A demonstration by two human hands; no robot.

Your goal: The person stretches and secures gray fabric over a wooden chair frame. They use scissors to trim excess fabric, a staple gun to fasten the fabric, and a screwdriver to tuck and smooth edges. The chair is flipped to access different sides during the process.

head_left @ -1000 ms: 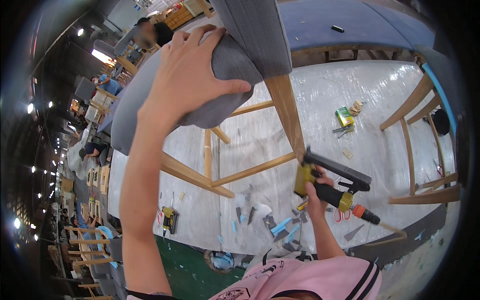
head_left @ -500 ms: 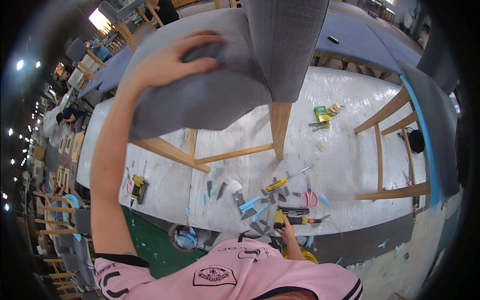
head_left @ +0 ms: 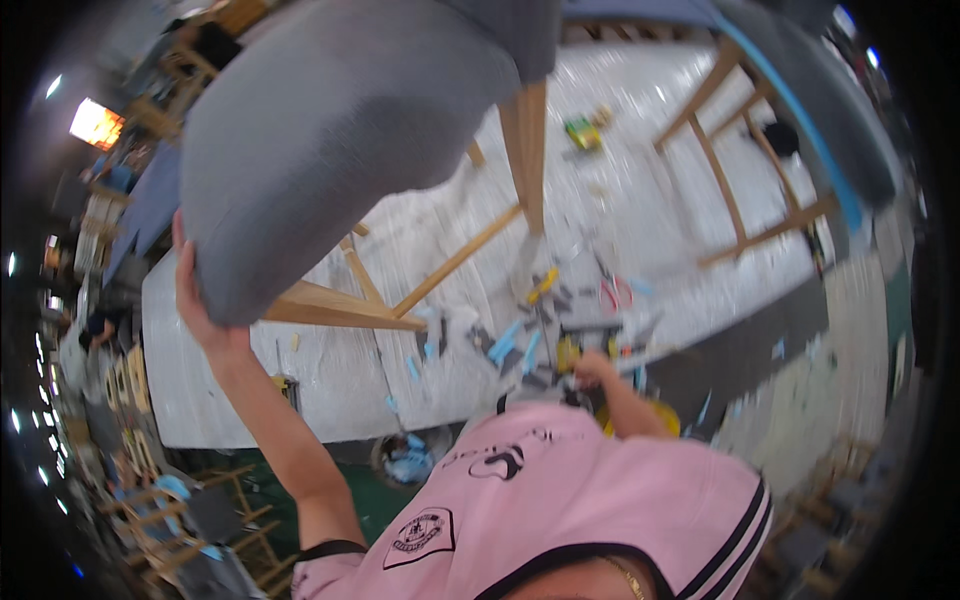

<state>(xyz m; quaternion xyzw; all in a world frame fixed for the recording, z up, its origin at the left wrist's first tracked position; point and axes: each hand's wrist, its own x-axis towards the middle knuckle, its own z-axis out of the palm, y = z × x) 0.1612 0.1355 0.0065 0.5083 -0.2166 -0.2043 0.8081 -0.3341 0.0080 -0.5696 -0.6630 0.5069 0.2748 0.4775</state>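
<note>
Up at the left edge of the white-sheeted table (head_left: 200, 400), my left hand (head_left: 195, 300) is cupped under the grey upholstered chair seat w/ pale wooden legs (head_left: 330, 130), fingers wrapped on its lower rim, seat tilted above the hand. Risk as I see it: one-hand hold slips, chair drops onto scattered blue and yellow hand tools (head_left: 530, 345). Right hand (head_left: 592, 368) is down by those tools; can't tell if closed or spread.

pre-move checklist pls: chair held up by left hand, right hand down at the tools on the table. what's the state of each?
1. Left hand under the edge of the grey chair seat: ok.
2. Chair lifted with its wooden legs off the table: ok.
3. Right hand at the yellow and black tool: grip cannot tell, picture blurred.
4. Loose hand tools scattered below the chair: not ok.
5. Second wooden frame apart from the chair: ok.
</note>
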